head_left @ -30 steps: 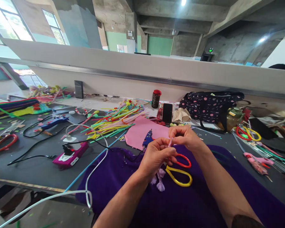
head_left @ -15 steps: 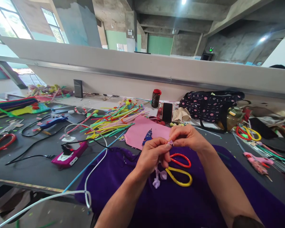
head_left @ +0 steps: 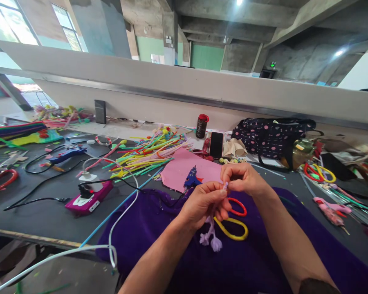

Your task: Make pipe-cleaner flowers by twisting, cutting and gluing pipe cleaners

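Purple power strip: seen at nine o'clock, with the clock centred on the meeting fingertips; well apart from them.
Pink sheet: laid at ten o'clock.
Blue glue gun: rested against the sheet, nearer, between nine and ten.
Left hand: placed at eight o'clock; lilac stems are pinched in its curled fingers.
Lilac stems: fluffy heads are hung below the left hand, between six and seven; should be judged light, soft, bendable, hardly slippery. Best held by the stalk, since the heads could be crushed.
Scissors: red and yellow handles are shown just short of six; blades hidden.
Lilac tip: held at centre; whether it is joined to the stems cannot be told.
Right hand: placed at three; thumb and forefinger are closed on the tip.
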Motion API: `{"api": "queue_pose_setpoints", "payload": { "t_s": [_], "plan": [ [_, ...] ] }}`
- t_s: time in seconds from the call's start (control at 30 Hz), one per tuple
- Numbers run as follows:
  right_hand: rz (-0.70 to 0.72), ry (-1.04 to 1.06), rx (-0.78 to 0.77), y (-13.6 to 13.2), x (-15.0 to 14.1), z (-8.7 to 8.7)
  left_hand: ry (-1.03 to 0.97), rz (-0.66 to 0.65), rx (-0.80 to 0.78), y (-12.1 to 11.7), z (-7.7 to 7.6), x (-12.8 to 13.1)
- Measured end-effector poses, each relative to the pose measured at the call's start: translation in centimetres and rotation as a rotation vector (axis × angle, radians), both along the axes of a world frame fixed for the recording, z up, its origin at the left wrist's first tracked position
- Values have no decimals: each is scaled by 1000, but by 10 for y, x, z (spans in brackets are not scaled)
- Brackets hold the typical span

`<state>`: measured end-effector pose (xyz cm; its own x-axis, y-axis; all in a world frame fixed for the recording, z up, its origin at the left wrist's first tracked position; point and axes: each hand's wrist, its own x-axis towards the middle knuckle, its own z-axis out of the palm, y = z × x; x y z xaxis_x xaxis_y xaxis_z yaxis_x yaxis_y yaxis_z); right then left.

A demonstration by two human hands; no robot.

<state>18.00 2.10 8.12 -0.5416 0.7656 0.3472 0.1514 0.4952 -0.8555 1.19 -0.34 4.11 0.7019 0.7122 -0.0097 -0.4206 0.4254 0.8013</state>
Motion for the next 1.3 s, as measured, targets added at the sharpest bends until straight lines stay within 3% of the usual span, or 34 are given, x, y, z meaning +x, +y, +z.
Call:
{"api": "queue_pose_setpoints", "payload": {
  "t_s": [0.2,0.33,0.4,0.57,0.67,0.87,1.0,1.1,1.3],
  "plan": [
    [-293,-178,67,-21,-8,15,219,436,300,-5,2,2],
    [-308,-209,133,-27,-9,20,262,513,377,-6,2,0],
    [-203,-191,149,-23,-5,20,226,427,319,-6,4,-2],
    [79,-37,117,-5,3,10,56,44,28,0,5,-8],
    [212,38,94,1,2,4,-49,-128,-34,3,0,-7],
    [393,121,46,1,-2,2,-115,-334,-110,0,-7,-3],
    [387,57,58,-2,-1,5,-111,-381,-135,-2,-9,-1],
    [305,5,90,-3,1,6,-96,-306,-108,-4,-7,0],
    [-72,-131,129,-9,1,10,43,182,115,-9,0,3]
  ]
}}
